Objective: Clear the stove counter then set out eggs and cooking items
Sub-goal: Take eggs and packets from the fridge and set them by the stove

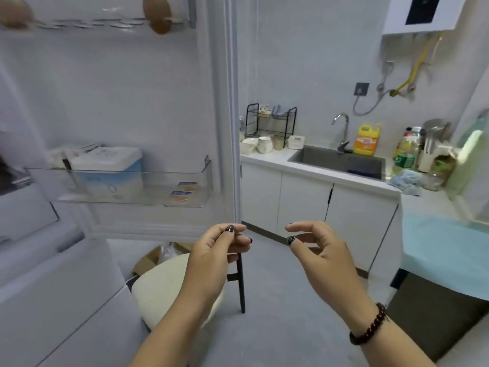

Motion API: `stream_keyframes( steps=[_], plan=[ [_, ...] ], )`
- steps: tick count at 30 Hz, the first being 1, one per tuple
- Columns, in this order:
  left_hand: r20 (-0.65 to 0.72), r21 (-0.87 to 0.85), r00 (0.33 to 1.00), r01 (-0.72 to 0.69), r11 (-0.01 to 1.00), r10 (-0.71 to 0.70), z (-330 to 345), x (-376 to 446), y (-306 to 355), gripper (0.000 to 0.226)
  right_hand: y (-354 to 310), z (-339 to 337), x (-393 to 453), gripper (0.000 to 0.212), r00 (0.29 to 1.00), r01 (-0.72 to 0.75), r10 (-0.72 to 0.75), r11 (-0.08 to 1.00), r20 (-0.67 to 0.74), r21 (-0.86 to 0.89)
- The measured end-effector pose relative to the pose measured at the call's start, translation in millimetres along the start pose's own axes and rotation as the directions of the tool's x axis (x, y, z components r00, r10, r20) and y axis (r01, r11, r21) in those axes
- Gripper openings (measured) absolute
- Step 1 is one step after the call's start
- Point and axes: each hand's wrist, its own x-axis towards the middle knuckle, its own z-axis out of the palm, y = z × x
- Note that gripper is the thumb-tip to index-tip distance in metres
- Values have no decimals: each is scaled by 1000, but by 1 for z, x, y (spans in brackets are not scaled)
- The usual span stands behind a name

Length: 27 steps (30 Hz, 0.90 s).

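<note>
A: Head view. Where do the eggs sit?

B: At eleven o'clock, in the top rack of the open fridge door [148, 102]. One brown egg [156, 12] is plain though blurred; a second egg [14, 12] at the far left edge is more smeared.

A: And the hands?

B: Both hang low in the middle of the view. The left hand [221, 250], at six o'clock, has its fingers [238, 229] curled with thumb meeting forefinger; whether it pinches anything I cannot tell. The right hand [317, 247], just to its right, has loosely bent fingers that grasp nothing, and a dark beaded bracelet [369, 325] on its wrist.

A: Any writing you can read?

B: None. The yellow detergent jug [366, 140] at two o'clock has an orange label, too small to read. The white and blue tub [111, 168] in the clear plastic door shelf [119, 186], at nine o'clock, is printed but blurred.

A: Materials?

B: A grey rectangular sink [336, 160] with a curved metal tap [342, 131] is set into the white table [264, 157]. A black wire rack [270, 123] stands at one o'clock with pale ceramic bowls [258, 144] before it. A round cream stool [164, 287] on thin black legs stands under the left hand.
</note>
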Motion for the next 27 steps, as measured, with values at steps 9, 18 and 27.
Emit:
stream_keyframes(
  steps=[9,18,27],
  plan=[
    [-91,88,985,-138,987,145,-72,39,37,27,-33,60,55,20,974,165,-159,986,161,-24],
    [64,194,943,-333,923,326,-159,86,96,29,-94,128,97,24,935,344,-340,939,105,-23],
    [165,277,809,-586,761,563,-259,143,185,28,-191,153,144,22,835,542,-550,826,-6,-156]
  ],
)
